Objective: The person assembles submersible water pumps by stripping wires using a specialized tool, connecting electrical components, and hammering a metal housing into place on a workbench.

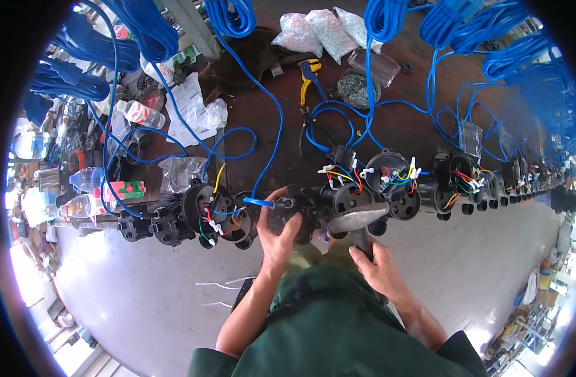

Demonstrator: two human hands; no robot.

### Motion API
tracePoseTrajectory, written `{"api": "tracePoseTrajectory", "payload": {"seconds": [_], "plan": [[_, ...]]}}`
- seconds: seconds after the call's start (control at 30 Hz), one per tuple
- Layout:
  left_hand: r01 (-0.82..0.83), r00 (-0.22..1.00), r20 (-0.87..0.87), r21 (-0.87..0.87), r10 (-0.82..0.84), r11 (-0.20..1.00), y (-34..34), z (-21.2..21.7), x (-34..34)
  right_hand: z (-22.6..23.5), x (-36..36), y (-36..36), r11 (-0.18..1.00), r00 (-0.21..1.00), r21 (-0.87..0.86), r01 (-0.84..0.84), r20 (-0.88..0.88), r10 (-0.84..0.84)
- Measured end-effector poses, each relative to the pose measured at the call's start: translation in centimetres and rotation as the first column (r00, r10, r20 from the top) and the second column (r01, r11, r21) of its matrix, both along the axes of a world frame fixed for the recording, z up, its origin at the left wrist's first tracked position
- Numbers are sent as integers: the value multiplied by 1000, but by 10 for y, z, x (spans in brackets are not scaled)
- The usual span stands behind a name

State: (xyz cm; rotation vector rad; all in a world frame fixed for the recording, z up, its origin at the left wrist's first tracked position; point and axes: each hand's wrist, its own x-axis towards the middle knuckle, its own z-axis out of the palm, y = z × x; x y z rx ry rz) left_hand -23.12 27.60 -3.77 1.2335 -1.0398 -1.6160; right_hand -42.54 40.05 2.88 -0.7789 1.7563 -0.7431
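Observation:
At the table's near edge, my left hand [276, 244] is wrapped round a black round motor housing [305, 220]. A blue cable [258, 202] runs into the housing beside my fingers. My right hand [377, 269] grips the dark handle of a hammer [357, 219], whose worn grey metal head lies across the right side of that housing in view; whether they touch I cannot tell. To the right stands an open black housing [351, 200] with coloured wires and white connectors. Another open housing [203, 204] with loose wires is on the left.
A row of similar housings [442, 191] lines the table edge. Coiled blue cables [385, 22] hang above. Further back lie yellow-and-blue wire strippers [307, 81], a bowl of small metal parts [357, 91] and plastic bags [319, 31]. Bottles [90, 179] stand at the left.

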Motion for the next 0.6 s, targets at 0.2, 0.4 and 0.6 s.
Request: {"api": "tracePoseTrajectory", "payload": {"seconds": [0.2, 0.4, 0.6], "plan": [[-32, 999, -16, -9, 32, 999, -2, 0, -1, -5, -4, -1, 993, 989, 66, -101, -98, 108], [-30, 999, 30, -42, 32, 999, -2, -2, -3, -13, -6, -7, 994, 989, -9, -109, -100, 107], [-36, 999, -7, -29, 36, 999, -2, -4, -2, 4, -16, -10, 981, 958, -114, -154, -261, 119]]}}
